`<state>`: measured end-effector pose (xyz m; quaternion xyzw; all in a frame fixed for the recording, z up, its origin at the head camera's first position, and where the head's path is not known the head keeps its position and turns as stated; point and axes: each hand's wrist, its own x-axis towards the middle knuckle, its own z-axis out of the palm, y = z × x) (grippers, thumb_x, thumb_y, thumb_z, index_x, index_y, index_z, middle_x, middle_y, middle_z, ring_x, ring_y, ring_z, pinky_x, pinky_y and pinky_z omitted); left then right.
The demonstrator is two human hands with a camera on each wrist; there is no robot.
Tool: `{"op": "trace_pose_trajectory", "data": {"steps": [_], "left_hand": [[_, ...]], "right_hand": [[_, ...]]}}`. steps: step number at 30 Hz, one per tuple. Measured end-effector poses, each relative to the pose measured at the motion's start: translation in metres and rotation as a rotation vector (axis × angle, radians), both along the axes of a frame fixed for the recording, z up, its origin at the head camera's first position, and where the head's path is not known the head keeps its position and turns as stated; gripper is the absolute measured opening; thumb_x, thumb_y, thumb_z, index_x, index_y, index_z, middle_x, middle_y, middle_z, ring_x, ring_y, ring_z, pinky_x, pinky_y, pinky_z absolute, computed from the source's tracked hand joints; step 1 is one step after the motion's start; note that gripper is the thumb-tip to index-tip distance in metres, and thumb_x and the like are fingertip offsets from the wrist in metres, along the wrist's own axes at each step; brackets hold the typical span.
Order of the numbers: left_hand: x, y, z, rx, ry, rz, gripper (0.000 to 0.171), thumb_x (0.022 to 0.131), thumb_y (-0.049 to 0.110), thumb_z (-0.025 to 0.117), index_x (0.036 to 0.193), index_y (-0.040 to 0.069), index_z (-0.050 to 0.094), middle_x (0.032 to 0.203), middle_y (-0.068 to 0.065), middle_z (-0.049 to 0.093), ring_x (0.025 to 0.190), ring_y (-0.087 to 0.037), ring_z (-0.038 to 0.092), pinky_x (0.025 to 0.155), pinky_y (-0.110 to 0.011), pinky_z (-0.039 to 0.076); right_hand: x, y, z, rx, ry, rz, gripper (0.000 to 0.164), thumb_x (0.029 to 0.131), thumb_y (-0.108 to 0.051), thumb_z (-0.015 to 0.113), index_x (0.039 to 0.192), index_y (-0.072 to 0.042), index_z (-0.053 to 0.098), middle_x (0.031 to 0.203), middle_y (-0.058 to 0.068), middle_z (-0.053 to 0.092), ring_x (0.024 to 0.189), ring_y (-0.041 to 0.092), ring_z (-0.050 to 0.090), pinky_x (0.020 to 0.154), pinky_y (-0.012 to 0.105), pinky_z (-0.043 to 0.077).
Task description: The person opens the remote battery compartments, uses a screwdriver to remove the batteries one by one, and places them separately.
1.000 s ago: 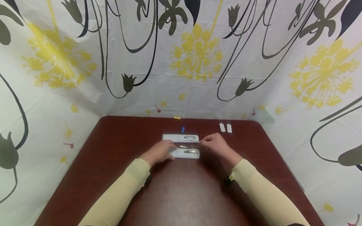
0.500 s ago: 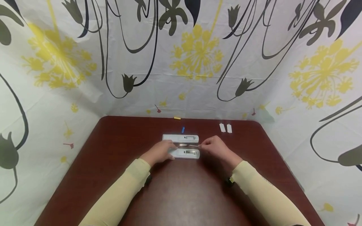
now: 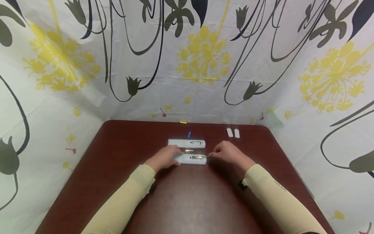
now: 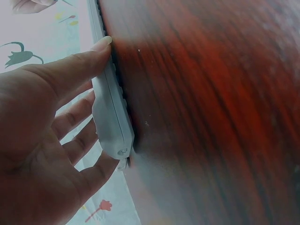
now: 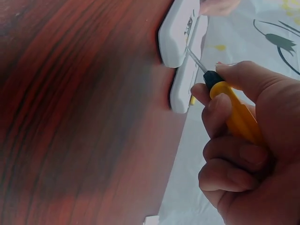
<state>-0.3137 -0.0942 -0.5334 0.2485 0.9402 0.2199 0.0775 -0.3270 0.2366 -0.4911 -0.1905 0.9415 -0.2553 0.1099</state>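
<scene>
My left hand (image 3: 166, 157) grips the near white remote control (image 3: 187, 159) by its left part, thumb along the near edge and fingers at the far side. In the left wrist view the remote (image 4: 110, 112) stands between thumb and fingers. My right hand (image 3: 229, 153) holds a screwdriver (image 5: 239, 115) with a yellow handle and black collar. Its thin metal shaft reaches over the near remote's open battery compartment (image 3: 198, 158); exact contact cannot be told. Behind lies a second white remote (image 3: 182, 143), its compartment also uncovered. Between the remotes lies a small shiny battery-like cylinder (image 3: 189, 150).
Two white battery covers (image 3: 230, 132) lie at the back right of the dark red table (image 3: 140, 136). A small blue cylinder (image 3: 189, 134) sits behind the remotes, and a yellow one (image 3: 183, 122) near the back edge. Patterned cloth (image 3: 204, 104) surrounds the table.
My right hand has brought the screwdriver tip from the far remote's near edge, past the shiny cylinder, to the near remote's compartment. The left hand and both remotes have stayed put.
</scene>
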Motion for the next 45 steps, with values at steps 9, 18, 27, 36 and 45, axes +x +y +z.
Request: {"op": "trace_pose_trajectory", "data": {"steps": [9,18,27,36,45], "left_hand": [[0.001,-0.001,0.001,0.000,0.027,-0.023,0.048,0.095,0.022,0.091,0.140,0.012,0.077,0.135,-0.005,0.071,0.132,-0.025,0.064,0.115,-0.044,0.050],[0.000,-0.001,0.001,0.007,0.043,-0.046,0.047,0.094,0.020,0.092,0.138,0.010,0.077,0.133,-0.006,0.072,0.130,-0.027,0.065,0.115,-0.044,0.050],[0.001,-0.001,0.001,0.006,0.045,-0.047,0.047,0.094,0.020,0.092,0.138,0.010,0.077,0.133,-0.007,0.072,0.131,-0.028,0.065,0.116,-0.045,0.049],[-0.001,-0.002,0.002,-0.006,0.048,-0.044,0.046,0.094,0.021,0.092,0.137,0.010,0.078,0.134,-0.006,0.071,0.131,-0.027,0.064,0.115,-0.045,0.049],[-0.001,-0.002,0.002,-0.004,0.047,-0.041,0.046,0.094,0.020,0.092,0.137,0.011,0.078,0.134,-0.007,0.071,0.130,-0.027,0.064,0.115,-0.045,0.049]], "right_hand": [[-0.010,-0.002,0.001,0.043,0.058,0.099,0.032,0.101,-0.032,0.083,0.072,-0.019,0.081,0.060,-0.009,0.063,0.058,0.010,0.052,0.058,0.031,0.047],[-0.032,0.004,-0.014,-0.022,-0.038,0.172,0.045,0.100,-0.042,0.080,0.063,-0.019,0.071,0.057,-0.005,0.047,0.054,0.014,0.042,0.054,0.037,0.043],[-0.019,-0.017,0.016,0.133,0.037,0.153,0.031,0.098,-0.026,0.083,0.068,-0.019,0.080,0.057,-0.011,0.058,0.054,0.010,0.044,0.055,0.033,0.042],[-0.011,-0.041,0.030,0.250,0.078,0.110,0.028,0.094,-0.024,0.086,0.071,-0.009,0.080,0.053,-0.006,0.051,0.053,0.014,0.043,0.054,0.034,0.040],[-0.004,-0.071,0.035,0.396,0.228,0.080,0.020,0.093,-0.026,0.090,0.099,-0.011,0.079,0.075,-0.001,0.068,0.066,0.019,0.063,0.067,0.042,0.059]]}}
